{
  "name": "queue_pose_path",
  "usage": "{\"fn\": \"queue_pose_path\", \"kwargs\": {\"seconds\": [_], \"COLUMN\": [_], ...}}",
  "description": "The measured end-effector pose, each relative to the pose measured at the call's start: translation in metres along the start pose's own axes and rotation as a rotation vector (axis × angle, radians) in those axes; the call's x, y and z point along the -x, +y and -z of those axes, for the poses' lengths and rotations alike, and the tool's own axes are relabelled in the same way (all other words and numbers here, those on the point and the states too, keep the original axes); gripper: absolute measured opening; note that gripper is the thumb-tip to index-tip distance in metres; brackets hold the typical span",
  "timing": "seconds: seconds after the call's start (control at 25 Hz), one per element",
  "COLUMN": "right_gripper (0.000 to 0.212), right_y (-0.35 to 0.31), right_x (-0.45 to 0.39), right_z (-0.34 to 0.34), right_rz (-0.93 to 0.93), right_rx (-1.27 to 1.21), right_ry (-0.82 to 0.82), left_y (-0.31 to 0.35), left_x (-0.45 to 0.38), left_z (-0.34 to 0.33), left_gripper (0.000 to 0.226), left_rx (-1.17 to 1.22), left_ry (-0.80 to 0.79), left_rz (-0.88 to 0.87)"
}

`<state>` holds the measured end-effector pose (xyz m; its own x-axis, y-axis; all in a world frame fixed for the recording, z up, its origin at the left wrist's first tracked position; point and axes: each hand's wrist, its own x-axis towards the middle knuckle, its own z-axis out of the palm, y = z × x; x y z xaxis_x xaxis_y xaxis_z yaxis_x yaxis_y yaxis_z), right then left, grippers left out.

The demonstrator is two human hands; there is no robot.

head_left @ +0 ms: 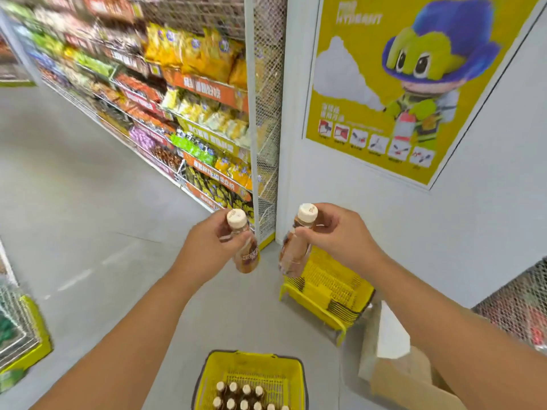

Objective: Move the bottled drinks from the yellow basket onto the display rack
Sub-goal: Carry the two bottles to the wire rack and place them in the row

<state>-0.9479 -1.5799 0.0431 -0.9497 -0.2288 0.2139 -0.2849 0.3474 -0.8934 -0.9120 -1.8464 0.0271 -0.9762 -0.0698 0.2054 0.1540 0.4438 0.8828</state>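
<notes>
My left hand [211, 247] grips a brown bottled drink with a cream cap [244, 247] by its neck, held upright above the floor. My right hand [337, 235] grips a second brown bottle [293, 253] the same way, a little to the right. Below them, at the bottom edge, a yellow basket [251, 362] stands on the floor with several capped bottles [245, 398] inside. The display rack [189, 119] with snack packets runs along the left and middle of the view, beyond both hands.
A stack of empty yellow baskets [331, 288] leans against the white wall behind my right hand. A cardboard box [408, 371] lies at the lower right. A low wire rack with a yellow base [26, 335] stands at the left edge. Grey floor stretches left.
</notes>
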Motion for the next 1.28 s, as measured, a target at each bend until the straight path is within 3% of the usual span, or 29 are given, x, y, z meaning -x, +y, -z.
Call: {"fn": "queue_pose_path", "kwargs": {"seconds": [0.32,0.56,0.76,1.28], "right_gripper": [0.024,0.023,0.022,0.02], "right_y": [-0.136,-0.178,-0.212,-0.34], "right_x": [-0.044,-0.063,-0.076,-0.023], "right_z": [0.009,-0.006,-0.024,-0.197], "right_rz": [0.153,0.224,0.283,0.495], "right_rx": [0.113,0.057,0.025,-0.143], "right_ry": [-0.103,-0.181,-0.36,-0.746], "left_y": [0.095,0.134,0.148,0.17], "left_x": [-0.005,0.003,0.043,0.222], "left_z": [0.12,0.175,0.194,0.318], "left_gripper": [0.021,0.029,0.036,0.033], "left_rx": [0.005,-0.049,-0.022,-0.124], "left_ry": [0.098,0.203,0.359,0.719], "left_rz": [-0.047,-0.015,0.053,0.243]}}
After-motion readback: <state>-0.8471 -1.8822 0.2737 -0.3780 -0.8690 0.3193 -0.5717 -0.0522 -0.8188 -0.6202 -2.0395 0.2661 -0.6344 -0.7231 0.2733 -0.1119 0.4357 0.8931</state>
